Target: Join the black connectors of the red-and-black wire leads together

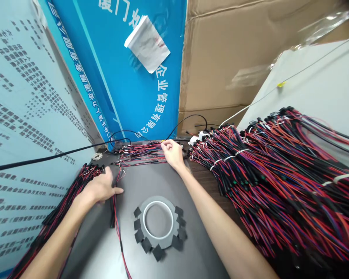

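Note:
My left hand [100,186] is at the left of the grey work surface [104,248], thumb and fingers apart, over a thin red-and-black wire harness [118,224] that runs down toward me. Whether the palm touches the wires is hidden. My right hand [172,152] is at the back edge, its fingers pinched together at the right part of a row of red and black wires [145,148]. What sits between those fingertips is too small to make out. A tape roll [158,220] with black square pieces stuck round its rim lies flat in the middle.
Large bundles of red, blue and black wires [267,166] are piled at the right, some tied with white bands. Another bundle [75,193] lies at the left edge. A black cable [46,158] crosses at the left. Blue printed panel [119,77] and cardboard [221,54] stand behind.

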{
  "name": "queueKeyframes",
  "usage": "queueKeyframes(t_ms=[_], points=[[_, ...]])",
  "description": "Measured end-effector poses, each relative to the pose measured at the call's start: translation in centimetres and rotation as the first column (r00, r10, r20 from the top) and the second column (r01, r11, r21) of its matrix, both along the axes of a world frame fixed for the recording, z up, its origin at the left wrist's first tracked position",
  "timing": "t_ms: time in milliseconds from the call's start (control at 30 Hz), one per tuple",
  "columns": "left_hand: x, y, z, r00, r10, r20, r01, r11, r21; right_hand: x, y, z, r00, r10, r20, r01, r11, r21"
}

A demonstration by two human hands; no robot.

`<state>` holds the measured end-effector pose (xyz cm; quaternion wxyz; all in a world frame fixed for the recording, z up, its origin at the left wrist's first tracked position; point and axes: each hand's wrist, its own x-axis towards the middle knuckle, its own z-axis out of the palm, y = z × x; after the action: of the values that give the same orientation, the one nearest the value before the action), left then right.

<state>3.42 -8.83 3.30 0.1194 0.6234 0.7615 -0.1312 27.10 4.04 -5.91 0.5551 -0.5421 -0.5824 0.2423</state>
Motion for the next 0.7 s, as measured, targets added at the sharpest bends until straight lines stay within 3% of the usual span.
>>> queueKeyframes(t_ms=[67,167,300,433,500,533,567,633,700], points=[[-0.4,-0.3,0.0,0.995,0.071,0.077,-0.059,0.987,-0.150,-0.6,-0.2,-1.0,0.997,-0.059,0.047,0.058,0.998,0.027],[-1.0,-0.5,-0.2,0.990,0.089,0.113,-0.064,0.976,-0.208,-0.9,-0.4,-1.5,0.989,-0.108,0.096,0.106,0.994,0.030],[-2.2,-1.0,-1.2,0.985,0.068,0.156,-0.046,0.989,-0.140,-1.0,-0.4,-1.4,0.987,-0.087,0.137,0.089,0.996,-0.003],[-3.9,-2.1,-2.1,0.993,-0.122,-0.006,0.122,0.991,0.061,-1.0,-0.3,-1.2,0.988,-0.065,0.137,0.071,0.997,-0.037],[-4.2,-2.8,-2.0,0.991,-0.105,0.081,0.096,0.989,0.109,-1.0,-0.1,-1.3,0.992,-0.069,0.110,0.074,0.996,-0.049],[-4.2,-3.2,-1.8,0.973,-0.084,0.216,0.058,0.991,0.124,-0.9,0.1,-1.4,0.993,-0.076,0.088,0.080,0.995,-0.051],[-4.1,-3.6,-1.4,0.907,-0.075,0.415,0.023,0.991,0.129,-0.9,0.2,-1.6,0.994,-0.085,0.062,0.088,0.995,-0.054],[-3.8,-4.4,-0.5,0.628,-0.030,0.778,-0.113,0.985,0.129,-0.8,0.5,-1.9,0.994,-0.108,0.010,0.109,0.992,-0.066],[-3.6,-5.0,0.5,0.385,0.021,0.923,-0.321,0.940,0.112,-0.7,0.7,-2.2,0.991,-0.128,-0.023,0.126,0.989,-0.082]])
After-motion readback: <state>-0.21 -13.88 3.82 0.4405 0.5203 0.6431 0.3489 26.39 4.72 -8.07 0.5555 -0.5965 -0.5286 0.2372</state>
